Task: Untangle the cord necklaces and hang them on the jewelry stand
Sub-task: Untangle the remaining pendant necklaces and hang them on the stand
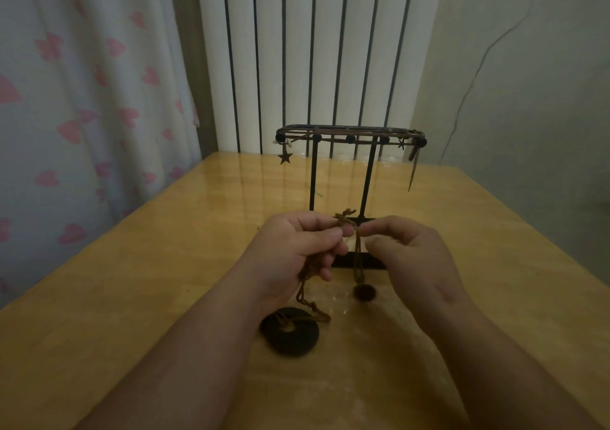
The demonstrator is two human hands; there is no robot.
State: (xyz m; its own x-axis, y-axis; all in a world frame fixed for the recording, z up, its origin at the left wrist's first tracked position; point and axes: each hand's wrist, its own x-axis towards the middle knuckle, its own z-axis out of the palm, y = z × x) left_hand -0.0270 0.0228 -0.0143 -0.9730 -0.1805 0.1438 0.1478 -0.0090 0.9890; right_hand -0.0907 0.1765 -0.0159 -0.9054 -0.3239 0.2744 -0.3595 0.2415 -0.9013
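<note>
Between the two hands, right at the fingertips, is the knotted bit of brown cord (346,219). Left hand (297,251) has thumb and fingers pinched on it, with more cord running down through the palm to a big dark ring pendant (290,332) lying flat on the table (165,297) just below that wrist. Right hand (412,258) is pinching the same knot from the other side. One strand drops between the hands to a small dark pendant (364,292); can't tell if it touches the table. Just beyond the knuckles stands the black jewelry stand (366,178), a star charm (285,158) dangling off its top bar.
</note>
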